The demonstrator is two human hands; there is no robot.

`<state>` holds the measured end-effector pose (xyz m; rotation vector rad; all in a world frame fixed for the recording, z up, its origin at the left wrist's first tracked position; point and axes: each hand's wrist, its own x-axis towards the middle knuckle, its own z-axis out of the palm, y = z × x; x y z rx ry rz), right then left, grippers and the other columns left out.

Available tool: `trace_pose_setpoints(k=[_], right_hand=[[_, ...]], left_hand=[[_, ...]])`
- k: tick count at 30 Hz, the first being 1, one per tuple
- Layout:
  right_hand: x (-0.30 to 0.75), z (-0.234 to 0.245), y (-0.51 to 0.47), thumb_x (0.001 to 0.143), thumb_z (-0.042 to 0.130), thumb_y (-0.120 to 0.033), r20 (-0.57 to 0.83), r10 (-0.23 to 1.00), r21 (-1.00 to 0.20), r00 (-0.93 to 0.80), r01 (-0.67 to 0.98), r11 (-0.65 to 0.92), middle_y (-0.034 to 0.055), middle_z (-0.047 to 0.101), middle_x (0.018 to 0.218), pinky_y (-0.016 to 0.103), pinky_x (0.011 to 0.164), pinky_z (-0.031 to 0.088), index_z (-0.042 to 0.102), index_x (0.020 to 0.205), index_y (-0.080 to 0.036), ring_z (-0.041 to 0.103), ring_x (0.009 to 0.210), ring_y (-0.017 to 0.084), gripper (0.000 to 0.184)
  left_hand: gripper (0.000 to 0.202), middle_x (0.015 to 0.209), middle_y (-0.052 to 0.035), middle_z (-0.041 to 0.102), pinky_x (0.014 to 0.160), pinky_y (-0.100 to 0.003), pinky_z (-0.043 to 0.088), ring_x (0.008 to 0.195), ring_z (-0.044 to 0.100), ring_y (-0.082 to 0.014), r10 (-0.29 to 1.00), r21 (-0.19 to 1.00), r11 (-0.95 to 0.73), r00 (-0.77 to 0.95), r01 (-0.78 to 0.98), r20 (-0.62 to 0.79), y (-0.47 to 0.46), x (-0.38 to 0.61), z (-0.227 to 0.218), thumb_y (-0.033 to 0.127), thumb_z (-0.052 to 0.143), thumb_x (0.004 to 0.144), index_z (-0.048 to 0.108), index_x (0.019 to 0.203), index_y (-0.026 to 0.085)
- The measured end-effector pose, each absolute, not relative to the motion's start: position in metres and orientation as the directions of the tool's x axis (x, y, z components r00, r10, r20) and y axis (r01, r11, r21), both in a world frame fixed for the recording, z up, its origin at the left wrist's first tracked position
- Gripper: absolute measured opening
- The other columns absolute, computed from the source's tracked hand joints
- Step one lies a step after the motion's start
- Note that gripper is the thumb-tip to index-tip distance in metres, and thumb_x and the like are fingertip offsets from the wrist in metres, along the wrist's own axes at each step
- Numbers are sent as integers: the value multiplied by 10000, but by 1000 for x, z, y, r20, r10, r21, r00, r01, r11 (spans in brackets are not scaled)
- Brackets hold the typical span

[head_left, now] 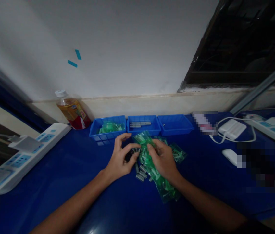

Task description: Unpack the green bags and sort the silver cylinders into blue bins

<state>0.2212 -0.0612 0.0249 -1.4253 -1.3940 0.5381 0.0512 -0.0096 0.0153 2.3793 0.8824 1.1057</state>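
Note:
My left hand is curled, its thumb and fingers closed around small dark metal pieces whose exact kind I cannot make out. My right hand grips a strip of green-tinted clear plastic bags by its upper part. The strip hangs down past the wrist, and its bags lie on the blue table. Short grey metal cylinders lie loose just below, between both hands. More filled green bags rest behind my right hand, partly hidden by it.
Three blue bins line the wall: the left bin holds green bags, the middle bin metal rods, the right bin a tiny piece. A drink bottle, power strips, a white charger with cables and a white mouse surround them.

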Motion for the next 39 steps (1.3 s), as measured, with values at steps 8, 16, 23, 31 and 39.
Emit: trace_pose_setpoints(k=[8,16,23,31,39], right_hand=[[228,18,-60,821,427,-36,733,680,-479,-28,689,544,58,581,935,275,712,494,646,1064,-225,592,833,149,378],[226,18,-61,835,501,-114,689,725,-521,-11,688,505,83,504,1051,351,845,496,608,1070,-220,568,942,182,279],[222,16,-61,832,514,-134,655,754,-536,-46,676,507,72,518,967,348,800,489,626,968,-199,558,897,181,187],[233,22,-56,854,508,-152,658,749,-489,-74,715,500,51,585,816,336,743,453,632,905,-190,542,817,178,140],[243,25,-55,871,488,-155,624,774,-492,-106,716,495,37,616,765,330,728,432,626,871,-184,542,764,170,141]], left_hand=[[448,608,15,470,528,-230,375,549,444,-114,852,992,21,516,128,-85,5,69,35,560,429,853,552,741,143],[268,757,2,584,536,-205,389,577,504,-106,913,804,-408,185,432,364,76,13,72,374,633,728,589,889,165],[304,698,-46,661,586,-272,448,611,605,-189,952,626,-307,227,716,208,119,-19,58,392,467,809,669,818,164],[298,933,-96,691,751,-352,453,857,626,-275,877,226,-473,479,851,30,133,15,52,376,522,809,699,1003,232],[210,902,-62,607,816,-331,436,848,570,-204,706,142,-707,679,693,202,69,25,103,285,475,864,657,891,186]])
